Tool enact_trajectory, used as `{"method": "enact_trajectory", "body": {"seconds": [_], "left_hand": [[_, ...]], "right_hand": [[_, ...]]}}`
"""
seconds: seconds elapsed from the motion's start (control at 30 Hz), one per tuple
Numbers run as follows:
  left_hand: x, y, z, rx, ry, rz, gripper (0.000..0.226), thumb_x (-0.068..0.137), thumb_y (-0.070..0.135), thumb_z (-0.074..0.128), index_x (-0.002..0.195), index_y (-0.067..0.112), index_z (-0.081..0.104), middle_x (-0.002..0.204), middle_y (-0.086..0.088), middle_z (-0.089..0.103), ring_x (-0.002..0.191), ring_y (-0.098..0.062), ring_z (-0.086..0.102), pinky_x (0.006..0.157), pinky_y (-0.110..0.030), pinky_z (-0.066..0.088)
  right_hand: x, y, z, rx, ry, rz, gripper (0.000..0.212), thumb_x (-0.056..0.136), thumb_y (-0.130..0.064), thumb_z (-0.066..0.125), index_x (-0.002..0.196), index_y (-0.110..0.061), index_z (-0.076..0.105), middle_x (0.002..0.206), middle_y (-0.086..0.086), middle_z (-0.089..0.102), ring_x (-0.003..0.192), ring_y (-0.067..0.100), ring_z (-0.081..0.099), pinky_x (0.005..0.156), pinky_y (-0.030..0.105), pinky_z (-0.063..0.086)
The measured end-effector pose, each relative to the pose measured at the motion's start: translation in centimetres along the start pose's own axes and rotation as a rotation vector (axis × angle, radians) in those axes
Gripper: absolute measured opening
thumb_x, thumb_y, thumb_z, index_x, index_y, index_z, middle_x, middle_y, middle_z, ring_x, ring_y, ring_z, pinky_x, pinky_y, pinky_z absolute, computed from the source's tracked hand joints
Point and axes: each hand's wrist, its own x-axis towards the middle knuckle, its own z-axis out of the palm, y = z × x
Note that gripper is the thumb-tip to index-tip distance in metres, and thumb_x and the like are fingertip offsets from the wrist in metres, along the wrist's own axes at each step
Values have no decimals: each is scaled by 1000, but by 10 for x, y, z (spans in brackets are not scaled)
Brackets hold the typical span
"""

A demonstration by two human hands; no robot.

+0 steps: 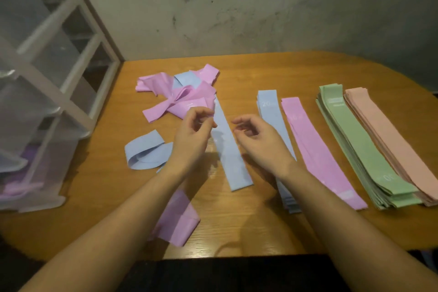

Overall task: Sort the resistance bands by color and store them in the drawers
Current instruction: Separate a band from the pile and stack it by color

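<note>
From the head view, the sorting step is in hand: the left hand point(192, 133) hovers with its fingers point(201, 114) loosely curled, seemingly holding nothing, though blur leaves that uncertain; the right hand point(258, 135) is likewise loosely curled and empty. Between them a loose blue band point(231, 156) lies flat on the bench point(237, 232). Beyond the left fingers sits the unsorted tangle point(180, 95) of pink and blue; right of the right fingers lie the sorted stacks — blue stack point(270, 111), pink stack point(315, 147), green stack point(350, 140), peach stack point(388, 135). The drawers point(35, 102) stand far left. Next, probably, the flat blue band wants pinching at both ends and laying squarely on the blue stack — aligned, not twisted.
</note>
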Motion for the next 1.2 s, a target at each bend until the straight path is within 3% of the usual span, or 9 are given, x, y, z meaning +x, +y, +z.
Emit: {"method": "enact_trajectory", "body": {"seconds": [0.1, 0.2, 0.4, 0.53, 0.67, 0.77, 0.97, 1.1, 1.2], "left_hand": [[-12, -10, -45, 162, 100, 117, 14, 90, 20, 56, 97, 32, 61, 89, 11, 64, 84, -18, 61, 78, -29, 48], [-26, -28, -84, 376, 124, 181, 14, 89, 24, 56, 100, 31, 61, 93, 16, 63, 87, -8, 58, 80, -25, 46], [-42, -65, -111, 691, 130, 328, 21, 86, 26, 63, 102, 12, 67, 105, 1, 67, 101, -23, 62, 90, -44, 46], [-41, -64, -108, 753, 101, 393, 24, 85, 28, 62, 100, 10, 69, 111, -3, 67, 105, -24, 63, 92, -40, 46], [-45, -63, -108, 798, 35, 441, 29, 86, 31, 61, 106, 12, 68, 123, -3, 65, 121, -21, 57, 99, -34, 38], [-47, -63, -108, 786, -35, 424, 39, 89, 38, 59, 119, 14, 67, 132, 0, 63, 133, -18, 50, 105, -36, 35], [-47, -61, -108, 781, -182, 405, 41, 90, 42, 58, 124, 21, 62, 134, 8, 60, 130, -11, 50, 107, -39, 35], [-45, -63, -109, 792, -164, 396, 40, 84, 34, 56, 121, 21, 66, 128, 9, 64, 127, -11, 51, 106, -34, 30], [-43, -64, -111, 827, -178, 354, 40, 83, 33, 52, 120, 26, 68, 129, 13, 64, 130, -9, 51, 109, -41, 28]], "right_hand": [[-5, -1, 27, -70, -95, -22, 23, 92, -14, 66, 107, -31, 65, 99, -9, 69, 87, 7, 64, 82, 23, 51], [-7, 1, 56, -202, -183, -22, 30, 88, -23, 67, 115, -35, 62, 112, -13, 65, 100, 7, 62, 90, 30, 52], [4, 0, 102, -375, -329, -52, 68, 74, -27, 69, 140, -30, 50, 137, 1, 54, 126, 19, 54, 106, 42, 45], [9, 1, 116, -403, -366, -38, 73, 76, -28, 68, 144, -37, 42, 136, 0, 58, 129, 17, 51, 107, 40, 44], [0, 2, 116, -265, -228, -38, 62, 82, -23, 71, 138, -38, 48, 114, -18, 55, 110, 11, 56, 96, 30, 48], [-16, 5, 109, -135, -136, -46, 43, 86, -22, 73, 122, -38, 58, 118, -18, 59, 110, 1, 57, 93, 25, 51], [-40, 1, 88, 178, -42, 57, 29, 95, -6, 62, 106, -32, 67, 96, -20, 66, 93, 3, 63, 82, 25, 55], [-44, -11, 70, 300, 32, 152, 18, 102, -12, 54, 106, -23, 67, 82, -7, 60, 58, 5, 48, 49, 17, 38], [-45, -21, 51, 468, 75, 240, 19, 106, -16, 43, 105, -20, 61, 72, 0, 62, 48, 12, 31, 42, 21, 25]]}}
